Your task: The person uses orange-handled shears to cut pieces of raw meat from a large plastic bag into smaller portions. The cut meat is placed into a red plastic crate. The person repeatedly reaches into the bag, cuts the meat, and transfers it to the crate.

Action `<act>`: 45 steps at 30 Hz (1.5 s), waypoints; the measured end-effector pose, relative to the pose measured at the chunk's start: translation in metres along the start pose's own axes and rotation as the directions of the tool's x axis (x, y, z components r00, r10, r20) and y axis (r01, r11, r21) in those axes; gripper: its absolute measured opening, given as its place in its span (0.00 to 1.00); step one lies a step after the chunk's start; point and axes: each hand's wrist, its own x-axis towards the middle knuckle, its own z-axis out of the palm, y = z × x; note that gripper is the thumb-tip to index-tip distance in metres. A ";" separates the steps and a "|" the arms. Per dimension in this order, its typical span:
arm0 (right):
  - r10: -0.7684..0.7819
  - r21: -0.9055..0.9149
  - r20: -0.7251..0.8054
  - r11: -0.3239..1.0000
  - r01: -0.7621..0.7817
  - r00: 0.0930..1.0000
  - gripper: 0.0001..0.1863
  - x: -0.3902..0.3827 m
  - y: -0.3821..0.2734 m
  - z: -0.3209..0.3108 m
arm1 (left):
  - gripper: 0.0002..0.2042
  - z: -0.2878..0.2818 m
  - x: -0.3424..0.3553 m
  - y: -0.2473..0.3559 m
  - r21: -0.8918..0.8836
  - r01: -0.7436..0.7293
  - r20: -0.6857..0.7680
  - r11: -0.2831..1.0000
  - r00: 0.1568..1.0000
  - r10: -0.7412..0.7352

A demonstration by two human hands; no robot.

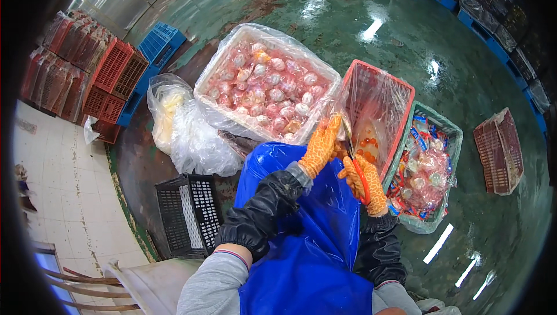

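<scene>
Where crate (pixel 370 87) red, orange balls (pixel 365 142) inside.

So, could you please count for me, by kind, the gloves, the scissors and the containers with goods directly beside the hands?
Orange gloves: 2 (left hand, right hand)
Red-handled scissors: 1
Containers with goods: 3 (white tub, red crate, green crate)
Total: 6

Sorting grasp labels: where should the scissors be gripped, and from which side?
By the red handles, coming from the near right, as the right hand does. The blades point forward, close beside the left hand, so the handle end looks the safer approach. The finger loops are partly hidden by the glove.
</scene>
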 end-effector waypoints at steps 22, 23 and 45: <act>0.064 0.798 0.360 0.496 -0.343 0.931 0.28 0.032 0.048 -0.019 | 0.20 -0.001 0.039 -0.021 0.506 -0.373 0.100 0.778 0.921 0.377; 0.049 0.794 0.366 0.505 -0.339 0.929 0.28 0.031 0.052 -0.024 | 0.21 -0.010 0.045 -0.026 0.614 -0.418 0.128 0.670 0.890 0.437; 0.272 -0.328 0.184 0.923 -0.202 0.945 0.08 -0.035 0.172 -0.037 | 0.17 -0.137 -0.024 0.056 0.419 -0.430 0.041 0.799 0.889 0.457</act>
